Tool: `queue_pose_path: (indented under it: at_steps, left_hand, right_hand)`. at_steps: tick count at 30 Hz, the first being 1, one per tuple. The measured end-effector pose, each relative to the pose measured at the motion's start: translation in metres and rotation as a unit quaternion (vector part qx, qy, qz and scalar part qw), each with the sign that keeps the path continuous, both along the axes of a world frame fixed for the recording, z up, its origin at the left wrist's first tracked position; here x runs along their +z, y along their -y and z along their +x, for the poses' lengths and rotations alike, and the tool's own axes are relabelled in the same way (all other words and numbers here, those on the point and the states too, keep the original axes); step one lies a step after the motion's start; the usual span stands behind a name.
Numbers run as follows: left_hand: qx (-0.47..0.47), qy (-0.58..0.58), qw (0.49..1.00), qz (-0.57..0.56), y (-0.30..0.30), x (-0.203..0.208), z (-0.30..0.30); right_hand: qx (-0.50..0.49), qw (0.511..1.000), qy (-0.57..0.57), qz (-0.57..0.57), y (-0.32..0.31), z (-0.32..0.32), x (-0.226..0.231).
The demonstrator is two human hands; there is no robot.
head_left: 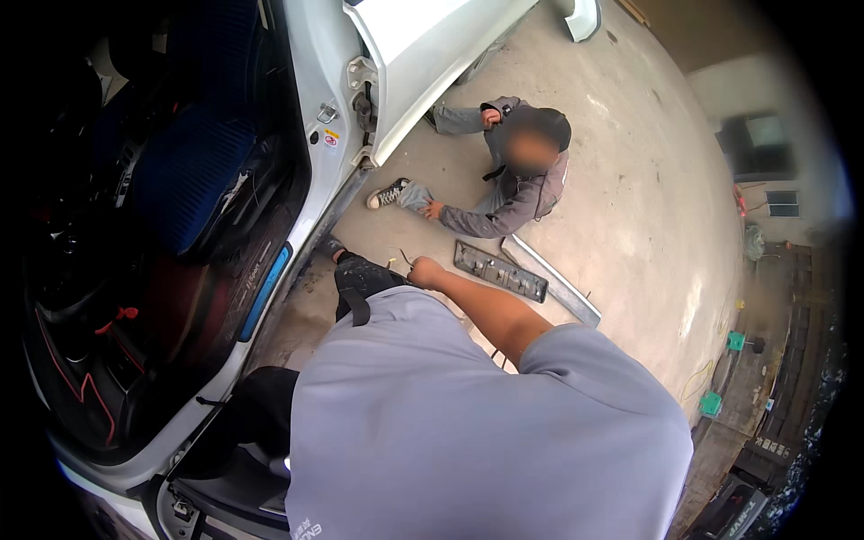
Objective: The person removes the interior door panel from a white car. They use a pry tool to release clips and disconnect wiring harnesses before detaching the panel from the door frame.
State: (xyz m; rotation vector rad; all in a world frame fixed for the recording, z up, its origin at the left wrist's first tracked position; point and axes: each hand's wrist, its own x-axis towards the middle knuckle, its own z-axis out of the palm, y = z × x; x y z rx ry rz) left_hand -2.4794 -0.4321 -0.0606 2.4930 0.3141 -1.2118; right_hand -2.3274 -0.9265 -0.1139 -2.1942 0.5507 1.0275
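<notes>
My right hand [426, 273] is closed, held low beside my dark trouser leg [369, 277]. A thin, dark, curved piece [404, 258] sticks out from its fingers; what kind it is I cannot make out. Near that hand, on the concrete, lies a long dark trim panel [500, 270] with its clip side up. A pale metal-looking strip [558, 286] rests along its far side. My left hand does not show; my grey shirt fills the lower middle.
At my left stands a white car [310, 99], its door [423, 63] swung out, with a blue seat [193, 180] inside and a sill [261, 292] along the opening. A co-worker [513, 171] sits on the concrete floor ahead. Green-ended items [711, 404] lie at the far right.
</notes>
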Motion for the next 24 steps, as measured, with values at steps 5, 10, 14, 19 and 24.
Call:
queue_pose_path:
  at_steps: [5, 10, 14, 19, 24]
  left_hand:
    - [-0.105, 0.012, 0.99, 0.094, 0.022, -0.002, -0.019]
    - [-0.145, 0.025, 0.974, 0.174, 0.06, 0.01, -0.047]
    - [-0.161, 0.04, 0.959, 0.231, 0.1, 0.018, -0.078]
    - [-0.12, 0.014, 0.952, 0.282, 0.189, 0.057, -0.122]
    - [-0.134, 0.079, 0.897, 0.413, 0.263, 0.106, -0.158]
  right_hand:
    - [-0.011, 0.998, -0.047, -0.039, 0.063, -0.071, -0.012]
    - [0.057, 0.998, -0.005, -0.033, 0.117, -0.081, -0.03]
    - [0.012, 0.999, 0.005, -0.034, 0.16, -0.072, -0.074]
    - [0.102, 0.988, 0.108, -0.041, 0.228, -0.088, -0.068]
    - [0.113, 0.992, 0.041, -0.044, 0.329, -0.154, -0.049]
